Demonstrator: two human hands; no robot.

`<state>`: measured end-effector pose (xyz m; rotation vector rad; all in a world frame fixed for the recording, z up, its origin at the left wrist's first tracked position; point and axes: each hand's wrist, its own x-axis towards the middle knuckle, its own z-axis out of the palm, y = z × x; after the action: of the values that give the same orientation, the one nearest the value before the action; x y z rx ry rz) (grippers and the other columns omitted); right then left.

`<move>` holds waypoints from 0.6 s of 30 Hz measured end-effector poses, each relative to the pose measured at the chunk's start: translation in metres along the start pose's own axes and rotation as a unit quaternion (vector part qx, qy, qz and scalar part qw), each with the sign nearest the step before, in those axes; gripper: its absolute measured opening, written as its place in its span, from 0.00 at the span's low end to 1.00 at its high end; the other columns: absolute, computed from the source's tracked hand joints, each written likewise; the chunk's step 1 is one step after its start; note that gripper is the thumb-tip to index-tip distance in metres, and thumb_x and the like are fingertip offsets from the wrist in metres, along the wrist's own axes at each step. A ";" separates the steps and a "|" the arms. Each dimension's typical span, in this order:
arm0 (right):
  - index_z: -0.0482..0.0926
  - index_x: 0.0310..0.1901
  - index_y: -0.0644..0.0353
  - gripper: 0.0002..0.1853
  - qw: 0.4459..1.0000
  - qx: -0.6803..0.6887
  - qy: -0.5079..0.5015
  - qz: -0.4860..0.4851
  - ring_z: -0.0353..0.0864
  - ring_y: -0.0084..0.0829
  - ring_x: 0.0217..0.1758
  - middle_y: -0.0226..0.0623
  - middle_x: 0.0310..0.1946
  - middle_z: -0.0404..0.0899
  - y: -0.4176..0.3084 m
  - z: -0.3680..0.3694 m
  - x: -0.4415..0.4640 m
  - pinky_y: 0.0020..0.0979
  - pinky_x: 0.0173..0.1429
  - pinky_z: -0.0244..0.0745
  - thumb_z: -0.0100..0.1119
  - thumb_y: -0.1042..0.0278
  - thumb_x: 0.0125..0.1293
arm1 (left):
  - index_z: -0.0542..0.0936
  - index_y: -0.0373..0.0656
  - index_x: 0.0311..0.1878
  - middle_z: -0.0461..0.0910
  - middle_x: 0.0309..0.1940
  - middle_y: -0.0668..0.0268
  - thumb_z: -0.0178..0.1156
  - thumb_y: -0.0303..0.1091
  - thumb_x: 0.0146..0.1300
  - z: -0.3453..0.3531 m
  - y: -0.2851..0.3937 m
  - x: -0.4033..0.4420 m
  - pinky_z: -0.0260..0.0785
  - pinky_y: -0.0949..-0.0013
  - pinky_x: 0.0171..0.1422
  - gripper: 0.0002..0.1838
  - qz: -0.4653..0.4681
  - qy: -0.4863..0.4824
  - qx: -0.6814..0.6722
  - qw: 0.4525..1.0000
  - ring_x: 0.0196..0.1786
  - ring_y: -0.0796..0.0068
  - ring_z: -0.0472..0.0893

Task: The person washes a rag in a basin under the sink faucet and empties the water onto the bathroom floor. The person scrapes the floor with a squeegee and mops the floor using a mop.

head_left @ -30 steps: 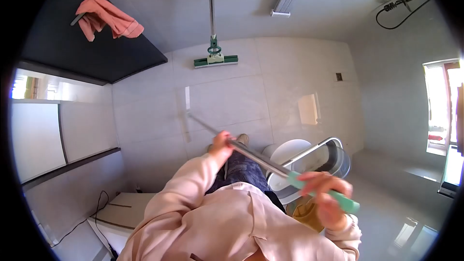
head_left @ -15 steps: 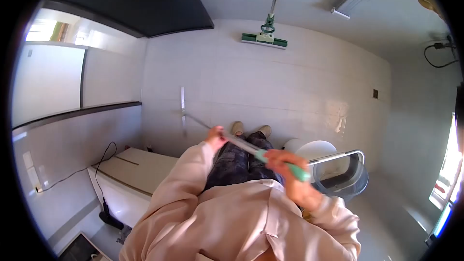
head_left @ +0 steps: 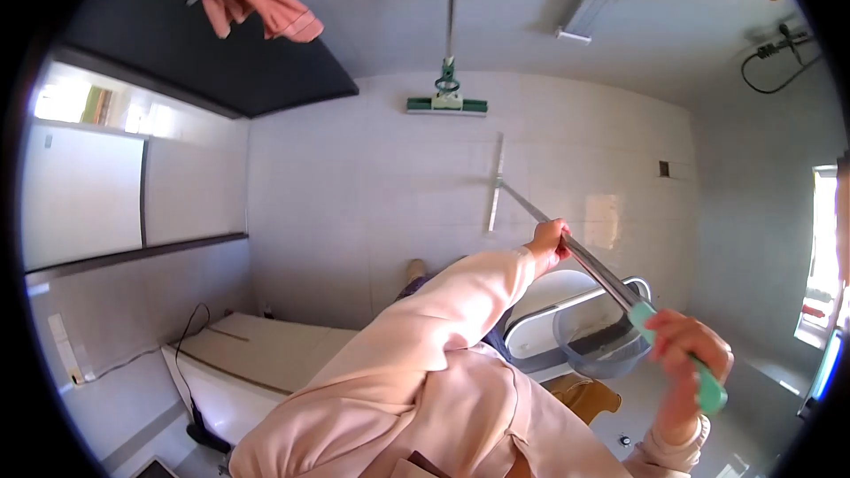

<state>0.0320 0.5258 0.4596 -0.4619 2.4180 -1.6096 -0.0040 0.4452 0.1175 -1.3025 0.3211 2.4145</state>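
Observation:
A floor squeegee slants across in front of me, its long thin blade against the pale tiled floor. My left hand is closed round the metal pole about midway, with that arm stretched across my body. At the upper end, my right hand wraps round the green grip. Below the pole, between my hands, a clear plastic bucket stands beside a white rounded fixture.
A sponge mop with a green head stands by the far wall. A pink towel hangs on the dark panel. On the left are a white cabinet and a cord. A floor drain lies at the right.
The squeegee blade has swept right across the floor. Both my hands have moved right with the pole, and my view has shifted.

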 end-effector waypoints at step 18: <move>0.52 0.13 0.57 0.13 0.907 0.093 0.373 -0.169 0.57 0.22 0.15 0.34 0.10 0.58 0.017 0.000 0.104 0.22 0.22 0.54 0.35 0.71 0.53 | 0.67 0.40 0.37 0.72 0.23 0.62 0.60 0.39 0.47 0.062 0.177 0.058 0.69 0.67 0.31 0.19 0.289 -0.059 0.539 0.789 0.25 0.69 0.74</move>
<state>-0.0673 0.4944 0.4446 -0.2651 2.7431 -2.5201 -0.1553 0.3212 0.1062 -0.5159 1.9327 1.9952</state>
